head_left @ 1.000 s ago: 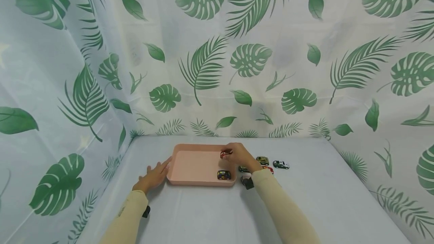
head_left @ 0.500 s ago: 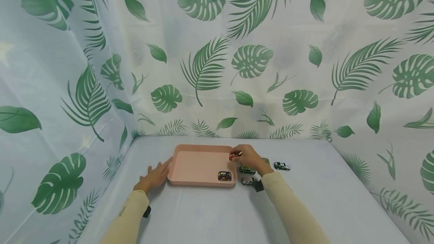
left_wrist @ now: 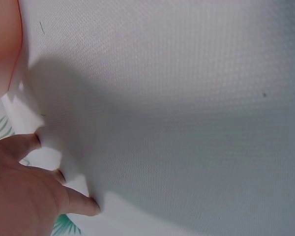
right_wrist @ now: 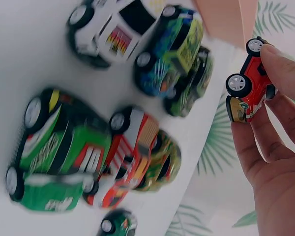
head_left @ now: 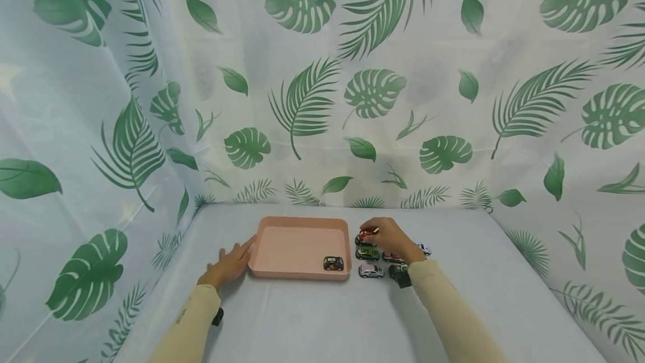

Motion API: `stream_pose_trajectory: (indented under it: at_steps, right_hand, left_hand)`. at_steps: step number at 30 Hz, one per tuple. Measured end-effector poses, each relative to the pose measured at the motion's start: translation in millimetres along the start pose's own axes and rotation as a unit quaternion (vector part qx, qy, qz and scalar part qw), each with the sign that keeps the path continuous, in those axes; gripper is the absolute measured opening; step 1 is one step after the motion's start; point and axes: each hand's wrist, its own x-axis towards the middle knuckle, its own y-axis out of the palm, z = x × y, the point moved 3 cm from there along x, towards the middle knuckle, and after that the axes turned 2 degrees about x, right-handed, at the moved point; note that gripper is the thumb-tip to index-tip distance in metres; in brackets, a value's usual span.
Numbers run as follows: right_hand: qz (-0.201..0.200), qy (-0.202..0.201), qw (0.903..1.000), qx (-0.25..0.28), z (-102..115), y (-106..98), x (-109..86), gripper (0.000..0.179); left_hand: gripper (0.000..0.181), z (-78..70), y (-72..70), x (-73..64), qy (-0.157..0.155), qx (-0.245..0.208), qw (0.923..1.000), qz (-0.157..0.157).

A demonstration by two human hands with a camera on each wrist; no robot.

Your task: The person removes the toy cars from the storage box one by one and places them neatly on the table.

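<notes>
My right hand [head_left: 390, 238] pinches a red toy car [right_wrist: 253, 83] between thumb and fingers, just beyond the right side of the pink tray [head_left: 297, 221]. Below the held car, in the head view, lie a green toy car [head_left: 367, 253] and a white toy car [head_left: 371, 270]. A dark blue toy car [head_left: 333, 263] sits in the tray's near right corner. On the opposite side, my left hand [head_left: 232, 262] has its fingers spread, with the foremost fingertips right at the tray's left wall. In the left wrist view several of its fingertips reach down to the white cloth.
Around the right hand stand more toy cars: a red and white one [right_wrist: 128, 157], a large-looking green one [right_wrist: 64, 152] and a camouflage one [right_wrist: 162, 162]. Another white car [head_left: 423, 249] is partly hidden by the right wrist. A leaf-print curtain [head_left: 373, 128] rises behind the table.
Carrying the red toy car, my right hand has moved rightward from over the tray to above the cars outside it. My left hand stays at the tray's left side.
</notes>
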Motion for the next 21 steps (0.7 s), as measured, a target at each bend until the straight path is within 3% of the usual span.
stream_pose_trajectory:
  at_steps: [9, 21]
  right_hand:
    - [-0.017, -0.012, 0.9996, -0.019, -21, -16, -16.2, 0.028]
    - [-0.011, 0.046, 0.9984, -0.031, -50, -39, -47.9, 0.027]
  left_hand:
    - [0.068, -9.1, -4.0, -7.0, 0.005, 0.010, 0.9999, 0.003]
    - [0.058, -44.3, -17.5, -44.7, -0.005, 0.022, 0.9997, -0.005]
